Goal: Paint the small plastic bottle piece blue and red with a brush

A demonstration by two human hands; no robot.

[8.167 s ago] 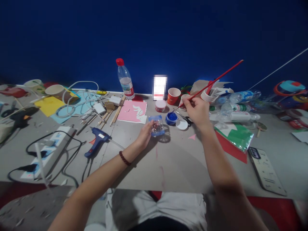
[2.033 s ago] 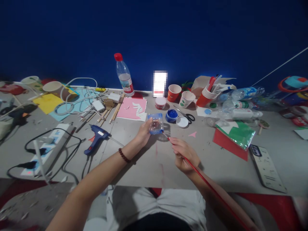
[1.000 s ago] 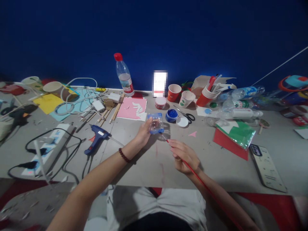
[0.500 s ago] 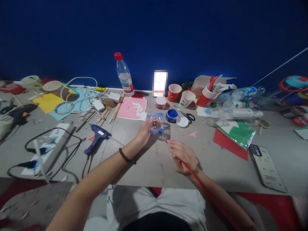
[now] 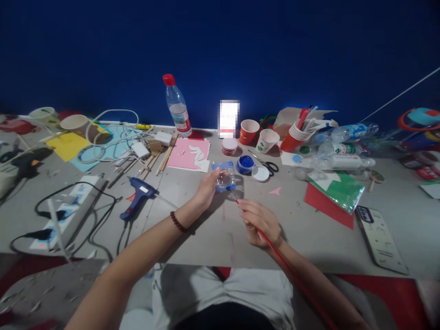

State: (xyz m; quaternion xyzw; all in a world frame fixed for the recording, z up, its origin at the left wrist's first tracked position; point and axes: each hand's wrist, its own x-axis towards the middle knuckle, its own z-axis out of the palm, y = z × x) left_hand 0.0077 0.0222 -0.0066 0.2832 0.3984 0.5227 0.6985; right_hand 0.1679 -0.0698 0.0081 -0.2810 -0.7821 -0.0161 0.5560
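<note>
My left hand (image 5: 208, 187) is closed on a clear plastic bottle piece (image 5: 225, 177) with blue along its upper and lower ends. Between the fingers of my right hand (image 5: 260, 222) is a long red-handled paintbrush (image 5: 275, 250), held like a pen. Its tip meets or nearly meets the lower blue edge of the piece; I cannot tell which. Just beyond stands an open jar of blue paint (image 5: 245, 165), with a white lid (image 5: 260, 173) lying beside it. Black-handled scissors (image 5: 271, 167) rest behind that lid, and a closed paint jar (image 5: 229, 146) is farther back.
A blue glue gun (image 5: 139, 195) and a power strip (image 5: 70, 213) with cables lie to the left. A red-capped bottle (image 5: 178, 112), paper cups (image 5: 249, 132) and a lit screen (image 5: 228, 118) stand at the back. Plastic bottles (image 5: 343, 161), coloured paper and a phone (image 5: 381, 240) lie right.
The brush tip and my right hand have shifted very slightly left. The bottle piece has turned or moved a little in my left hand.
</note>
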